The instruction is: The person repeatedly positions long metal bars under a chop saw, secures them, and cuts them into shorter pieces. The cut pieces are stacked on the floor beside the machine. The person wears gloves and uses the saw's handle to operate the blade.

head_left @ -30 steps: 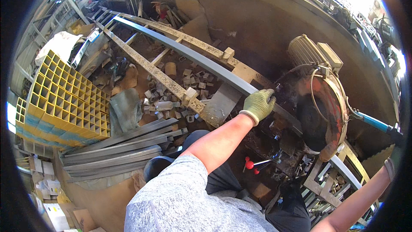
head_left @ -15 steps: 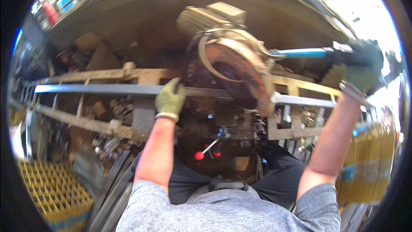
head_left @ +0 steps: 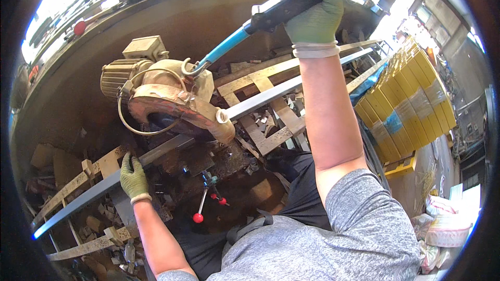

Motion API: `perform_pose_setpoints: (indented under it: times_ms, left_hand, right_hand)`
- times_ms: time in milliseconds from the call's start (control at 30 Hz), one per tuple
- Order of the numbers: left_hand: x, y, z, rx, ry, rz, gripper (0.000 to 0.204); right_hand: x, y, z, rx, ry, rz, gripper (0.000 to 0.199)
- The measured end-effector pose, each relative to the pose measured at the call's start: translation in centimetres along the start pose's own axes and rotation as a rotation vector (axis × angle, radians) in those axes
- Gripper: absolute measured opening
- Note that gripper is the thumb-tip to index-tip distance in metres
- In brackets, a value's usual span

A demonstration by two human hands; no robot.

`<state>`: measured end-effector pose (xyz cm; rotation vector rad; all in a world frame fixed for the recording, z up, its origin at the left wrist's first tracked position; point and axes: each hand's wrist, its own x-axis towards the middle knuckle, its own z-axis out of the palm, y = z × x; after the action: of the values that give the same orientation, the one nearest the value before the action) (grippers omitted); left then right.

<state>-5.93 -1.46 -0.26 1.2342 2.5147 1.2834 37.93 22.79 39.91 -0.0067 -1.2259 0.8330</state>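
My left hand (head_left: 134, 178), in a yellow-green knit glove, is closed over a long grey metal bar (head_left: 78, 202) left of a cut-off saw (head_left: 174, 99). Its fingertips reach past the bar's far side. The bar passes beneath the saw's rusty blade guard and comes out again on the right. My right hand (head_left: 316, 14), gloved too, grips the black end of the saw's blue lever handle (head_left: 226, 47), stretched forward and up. A beige motor (head_left: 125, 75) sits on the saw's far left side. The guard hides most of the blade, so whether it touches the bar cannot be seen.
Rail frames (head_left: 271, 80) carry the bar on both sides, with metal offcuts below. A lever with a red ball knob (head_left: 198, 218) stands near my legs. Stacked yellow panels (head_left: 403, 104) and white sacks (head_left: 445, 229) are at the right. Behind the saw curves a brown wall (head_left: 208, 8).
My view has turned, so the saw now appears further left and the bar slants up to the right. My left hand stays on the bar, my right on the handle.
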Motion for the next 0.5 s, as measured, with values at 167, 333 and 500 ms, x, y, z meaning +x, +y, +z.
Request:
perform_pose_setpoints:
  times_ms: [167,333,500]
  left_hand:
    - [-0.1,0.2,-0.2,-0.061,-0.009,-0.010,0.042]
    - [0.0,0.2,-0.3,0.013,0.029,0.027,0.041]
    - [0.1,0.6,-0.6,0.010,0.025,0.034,0.041]
  right_hand:
    - [0.3,0.4,-1.4,0.045,-0.019,0.047,0.025]
    - [0.3,0.7,-2.1,0.162,-0.071,0.140,0.026]
    - [0.0,0.2,-2.2,0.160,-0.056,0.154,0.031]
